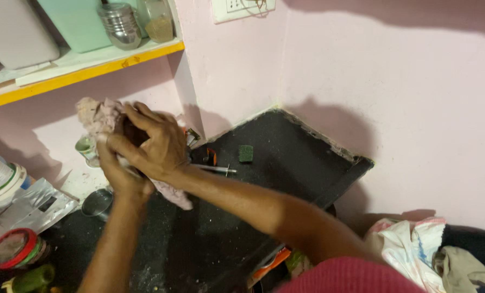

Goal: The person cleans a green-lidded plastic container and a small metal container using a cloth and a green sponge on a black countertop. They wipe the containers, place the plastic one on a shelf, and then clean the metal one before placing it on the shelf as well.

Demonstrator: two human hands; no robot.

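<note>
One black desk (286,163), one yellow-edged shelf (90,68) above. Two hands over desk's left part – left hand (117,168) and right hand (153,144), each grip closed on one pinkish cloth (98,116). Cloth's long axis slants upper left to lower right. One steel cup (97,204), one green scrub pad (246,153).

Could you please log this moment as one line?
left hand: gripping pink cloth | right hand: clasped over it | below: black counter
</note>
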